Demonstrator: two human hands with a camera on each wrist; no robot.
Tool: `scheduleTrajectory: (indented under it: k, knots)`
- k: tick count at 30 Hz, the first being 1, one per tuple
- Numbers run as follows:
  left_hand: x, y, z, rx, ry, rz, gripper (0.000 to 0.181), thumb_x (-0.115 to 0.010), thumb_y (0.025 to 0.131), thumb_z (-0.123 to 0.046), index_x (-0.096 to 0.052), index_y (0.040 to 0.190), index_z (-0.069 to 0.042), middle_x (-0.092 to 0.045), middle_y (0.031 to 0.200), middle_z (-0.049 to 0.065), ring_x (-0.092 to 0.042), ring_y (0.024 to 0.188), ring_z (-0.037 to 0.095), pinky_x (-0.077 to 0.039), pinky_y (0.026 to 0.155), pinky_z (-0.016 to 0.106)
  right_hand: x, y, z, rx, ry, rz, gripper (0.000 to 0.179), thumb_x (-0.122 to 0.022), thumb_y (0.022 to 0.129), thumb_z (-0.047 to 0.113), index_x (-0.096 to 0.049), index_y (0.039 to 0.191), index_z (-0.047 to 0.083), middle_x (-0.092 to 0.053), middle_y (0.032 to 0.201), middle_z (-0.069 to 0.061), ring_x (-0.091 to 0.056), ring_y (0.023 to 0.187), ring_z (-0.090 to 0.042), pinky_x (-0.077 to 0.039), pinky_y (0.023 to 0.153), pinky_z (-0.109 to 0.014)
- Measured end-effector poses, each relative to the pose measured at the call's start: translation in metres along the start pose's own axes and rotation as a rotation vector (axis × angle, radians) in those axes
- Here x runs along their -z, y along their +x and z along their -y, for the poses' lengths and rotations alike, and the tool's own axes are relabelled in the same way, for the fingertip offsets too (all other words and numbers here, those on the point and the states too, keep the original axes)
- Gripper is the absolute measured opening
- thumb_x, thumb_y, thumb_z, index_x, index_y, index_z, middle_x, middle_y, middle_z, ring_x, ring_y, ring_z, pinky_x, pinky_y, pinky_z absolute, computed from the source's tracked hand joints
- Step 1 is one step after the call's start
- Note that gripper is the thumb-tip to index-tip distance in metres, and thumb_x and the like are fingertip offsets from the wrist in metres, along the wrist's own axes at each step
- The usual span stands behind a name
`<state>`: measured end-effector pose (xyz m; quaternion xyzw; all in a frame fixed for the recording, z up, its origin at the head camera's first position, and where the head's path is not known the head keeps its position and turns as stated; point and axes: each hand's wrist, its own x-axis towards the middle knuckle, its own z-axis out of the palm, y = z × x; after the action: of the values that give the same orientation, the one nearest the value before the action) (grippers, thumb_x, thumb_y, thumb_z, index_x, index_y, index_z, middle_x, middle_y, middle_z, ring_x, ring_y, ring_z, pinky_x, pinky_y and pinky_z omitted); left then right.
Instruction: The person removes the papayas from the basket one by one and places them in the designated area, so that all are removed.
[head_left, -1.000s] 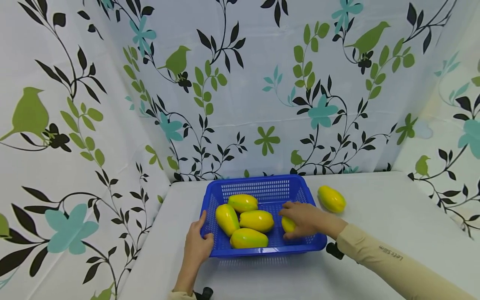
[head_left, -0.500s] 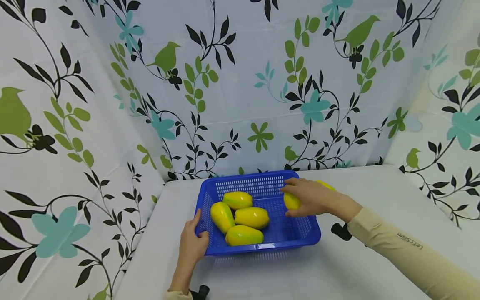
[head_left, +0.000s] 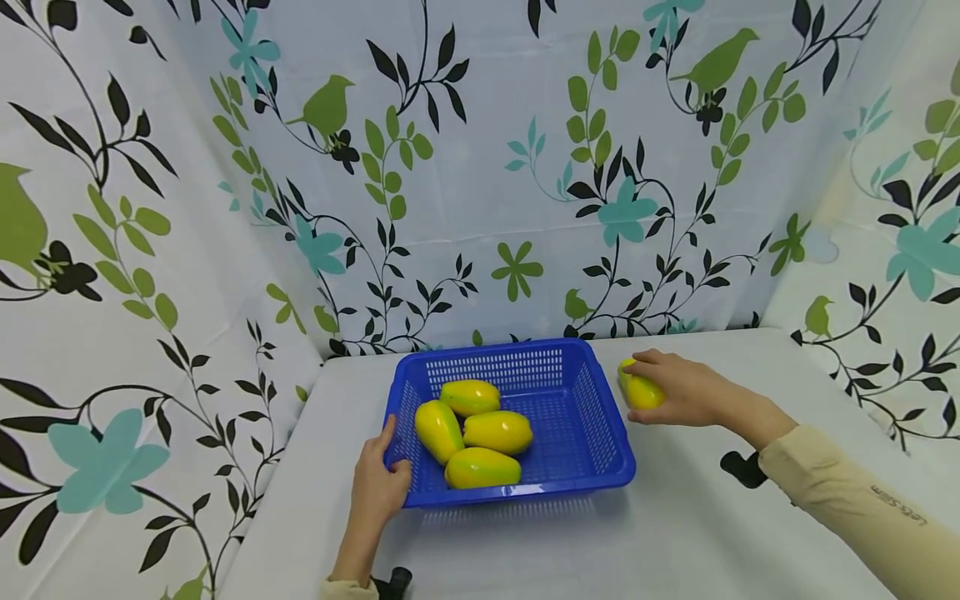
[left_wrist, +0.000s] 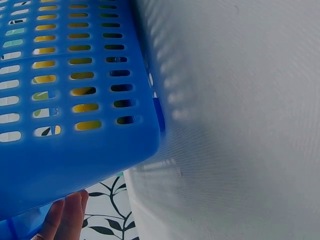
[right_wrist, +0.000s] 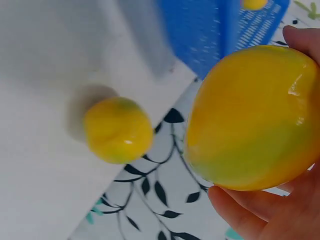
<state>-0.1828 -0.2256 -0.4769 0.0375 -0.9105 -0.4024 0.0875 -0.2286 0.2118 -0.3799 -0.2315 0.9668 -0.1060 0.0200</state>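
Observation:
A blue plastic basket [head_left: 517, 492] with slotted walls stands on the white table, with several glossy yellow-green papayas [head_left: 498, 432] lying in its left half. My left hand [head_left: 378, 483] holds the basket's left rim; in the left wrist view its fingertips [left_wrist: 72, 210] show at the rim. Just right of the basket, my right hand [head_left: 686, 390] grips a papaya [right_wrist: 255, 120], fingers and thumb around it. Behind that fruit another papaya [right_wrist: 119, 131] rests on the table, mostly covered by the hand in the head view.
White cloth printed with leaves, birds and flowers [head_left: 517, 271] hangs behind the table and along both sides. The white tabletop [head_left: 712, 517] extends in front of the basket and to its right.
My right hand has lifted a papaya out of the basket's right side and carried it rightward over the rim, beside the papaya on the table. The left hand stays on the basket.

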Motion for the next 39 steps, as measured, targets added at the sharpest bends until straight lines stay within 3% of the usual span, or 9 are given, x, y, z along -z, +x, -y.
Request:
scheduleTrajectory:
  k: [5, 16, 25, 39]
  knots:
    - [0.001, 0.002, 0.0, -0.01, -0.007, -0.006, 0.071, -0.05, 0.083, 0.0, -0.034, 0.152, -0.002, -0.047, 0.134, 0.031, -0.05, 0.12, 0.044, -0.037, 0.103, 0.059, -0.024, -0.003, -0.01, 0.025, -0.021, 0.029, 0.065, -0.074, 0.08, 0.046, -0.063, 0.129, 0.004, -0.054, 0.133, -0.025, -0.058, 0.109, -0.039, -0.052, 0.081, -0.05]
    - [0.0, -0.006, 0.005, -0.007, -0.003, -0.001, 0.07, -0.051, 0.083, 0.001, -0.036, 0.151, -0.002, -0.049, 0.132, 0.03, -0.052, 0.116, 0.041, -0.04, 0.101, 0.058, -0.066, -0.006, -0.006, 0.106, -0.004, 0.064, 0.072, -0.072, 0.079, 0.055, -0.063, 0.128, 0.003, -0.055, 0.133, -0.025, -0.055, 0.118, -0.044, -0.045, 0.092, -0.06]
    - [0.0, -0.001, 0.003, -0.029, 0.002, -0.02, 0.07, -0.051, 0.082, 0.002, -0.037, 0.15, -0.002, -0.05, 0.132, 0.03, -0.051, 0.119, 0.044, -0.039, 0.101, 0.058, -0.081, -0.003, -0.008, 0.134, 0.027, 0.069, 0.068, -0.075, 0.078, 0.051, -0.063, 0.128, 0.006, -0.056, 0.132, -0.024, -0.057, 0.115, -0.043, -0.047, 0.09, -0.059]
    - [0.0, -0.003, 0.002, -0.027, -0.002, -0.023, 0.071, -0.051, 0.082, 0.002, -0.037, 0.151, -0.002, -0.051, 0.13, 0.028, -0.054, 0.113, 0.04, -0.043, 0.097, 0.056, -0.093, -0.005, -0.011, 0.143, 0.031, 0.058, 0.082, -0.074, 0.072, 0.064, -0.062, 0.132, 0.01, -0.055, 0.133, -0.021, -0.054, 0.117, -0.043, -0.045, 0.091, -0.061]
